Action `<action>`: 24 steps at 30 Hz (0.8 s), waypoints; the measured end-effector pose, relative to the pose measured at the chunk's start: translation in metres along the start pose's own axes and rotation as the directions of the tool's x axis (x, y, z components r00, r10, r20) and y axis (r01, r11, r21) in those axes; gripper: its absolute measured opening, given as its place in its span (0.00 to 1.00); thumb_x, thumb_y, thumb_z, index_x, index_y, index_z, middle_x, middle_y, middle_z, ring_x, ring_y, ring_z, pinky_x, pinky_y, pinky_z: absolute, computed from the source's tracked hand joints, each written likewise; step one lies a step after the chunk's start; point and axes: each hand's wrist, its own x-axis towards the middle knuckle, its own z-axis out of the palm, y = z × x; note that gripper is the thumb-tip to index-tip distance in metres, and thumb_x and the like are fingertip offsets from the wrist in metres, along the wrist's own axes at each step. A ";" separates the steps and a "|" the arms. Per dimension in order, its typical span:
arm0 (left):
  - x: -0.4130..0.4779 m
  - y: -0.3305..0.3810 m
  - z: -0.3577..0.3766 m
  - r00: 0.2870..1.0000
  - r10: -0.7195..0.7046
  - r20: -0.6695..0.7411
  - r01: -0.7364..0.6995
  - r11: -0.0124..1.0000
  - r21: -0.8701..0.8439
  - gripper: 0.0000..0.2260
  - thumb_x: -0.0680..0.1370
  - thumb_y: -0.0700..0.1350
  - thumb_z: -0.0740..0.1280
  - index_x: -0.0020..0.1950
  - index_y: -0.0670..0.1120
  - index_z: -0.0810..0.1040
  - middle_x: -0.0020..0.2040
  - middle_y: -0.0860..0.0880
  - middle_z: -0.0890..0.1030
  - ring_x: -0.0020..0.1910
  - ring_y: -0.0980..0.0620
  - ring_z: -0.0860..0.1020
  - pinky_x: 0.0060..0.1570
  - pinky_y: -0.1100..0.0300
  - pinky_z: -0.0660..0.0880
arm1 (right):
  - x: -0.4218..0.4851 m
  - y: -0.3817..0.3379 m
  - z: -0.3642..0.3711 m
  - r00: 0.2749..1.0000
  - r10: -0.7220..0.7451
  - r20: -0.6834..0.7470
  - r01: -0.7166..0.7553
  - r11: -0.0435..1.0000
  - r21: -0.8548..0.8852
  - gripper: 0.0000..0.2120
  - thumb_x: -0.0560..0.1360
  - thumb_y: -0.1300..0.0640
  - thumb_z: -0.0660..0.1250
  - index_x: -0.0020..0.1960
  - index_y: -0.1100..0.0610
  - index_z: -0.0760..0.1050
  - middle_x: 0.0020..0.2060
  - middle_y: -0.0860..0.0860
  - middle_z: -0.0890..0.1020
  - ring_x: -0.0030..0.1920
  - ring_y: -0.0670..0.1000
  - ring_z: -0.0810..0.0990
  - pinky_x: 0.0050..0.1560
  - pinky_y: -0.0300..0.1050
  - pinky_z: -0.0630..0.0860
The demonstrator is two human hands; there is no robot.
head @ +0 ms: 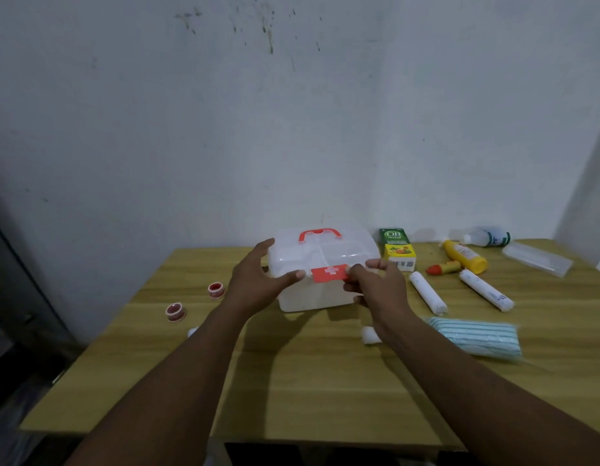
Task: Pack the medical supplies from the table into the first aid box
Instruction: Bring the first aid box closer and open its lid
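A translucent white first aid box point(325, 260) with a red handle and a red front latch point(328, 273) stands closed at the back middle of the wooden table point(291, 381). My left hand point(258, 280) rests against the box's left front, thumb beside the latch. My right hand point(376, 287) pinches the latch's right end. Supplies lie around: two red tape rolls point(175, 312) on the left, two white bandage rolls point(428, 292) and a pack of blue masks point(476, 336) on the right.
A green and yellow medicine carton point(397, 248) stands right of the box. A yellow bottle point(465, 256), a red-tipped tube point(443, 268), a white bottle point(487, 237) and a clear packet point(537, 258) lie at the back right. Small gauze rolls point(370, 334) sit near my wrists. The wall is close behind.
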 end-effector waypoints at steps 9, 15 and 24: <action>0.004 -0.003 -0.003 1.000 0.006 0.030 -0.007 1.000 0.020 0.42 0.66 0.57 0.80 0.76 0.53 0.67 0.76 0.49 0.70 0.68 0.42 0.75 0.57 0.44 0.80 | 0.015 -0.020 -0.020 0.930 -0.186 0.318 0.257 0.946 -0.199 0.12 0.69 0.66 0.75 0.51 0.58 0.81 0.40 0.57 0.84 0.43 0.50 0.82 0.41 0.43 0.78; 0.005 -0.003 -0.005 0.999 0.003 0.034 -0.002 1.000 -0.009 0.39 0.67 0.54 0.80 0.75 0.53 0.69 0.75 0.49 0.71 0.67 0.42 0.76 0.54 0.46 0.81 | 0.035 -0.022 -0.016 0.859 -0.483 0.170 0.459 0.581 -0.672 0.21 0.63 0.43 0.79 0.48 0.53 0.78 0.40 0.49 0.79 0.42 0.47 0.76 0.42 0.42 0.71; 0.008 0.001 -0.010 1.000 0.020 0.004 -0.020 1.000 -0.017 0.41 0.63 0.60 0.81 0.73 0.54 0.72 0.73 0.50 0.74 0.66 0.45 0.76 0.60 0.46 0.79 | 0.047 -0.026 -0.026 0.939 -0.297 0.175 0.338 0.694 -0.636 0.44 0.64 0.35 0.76 0.71 0.56 0.68 0.66 0.53 0.76 0.65 0.53 0.75 0.61 0.47 0.72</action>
